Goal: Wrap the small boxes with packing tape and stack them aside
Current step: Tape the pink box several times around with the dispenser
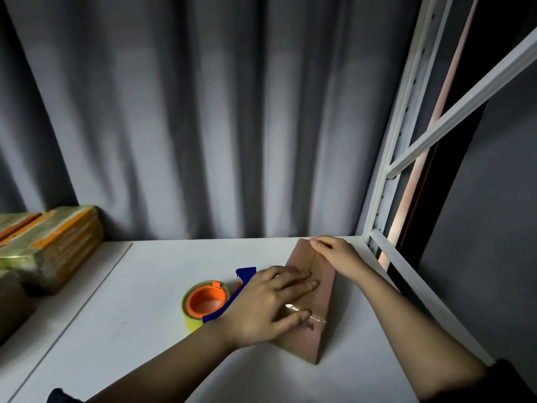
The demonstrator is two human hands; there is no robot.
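The small cardboard box (312, 289) lies near the bench's (145, 330) right edge. It is pressed flat-fingered by the left hand (267, 303); its far corner is pinched by the right hand (334, 253). It is judged light, stiff and slide-prone; holding by opposite edges is advised.

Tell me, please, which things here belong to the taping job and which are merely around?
Job: cardboard box; tape dispenser; left hand pressing the box top; right hand at its far end; wrapped boxes.
Around: white shelf; grey curtain; shelf frame.
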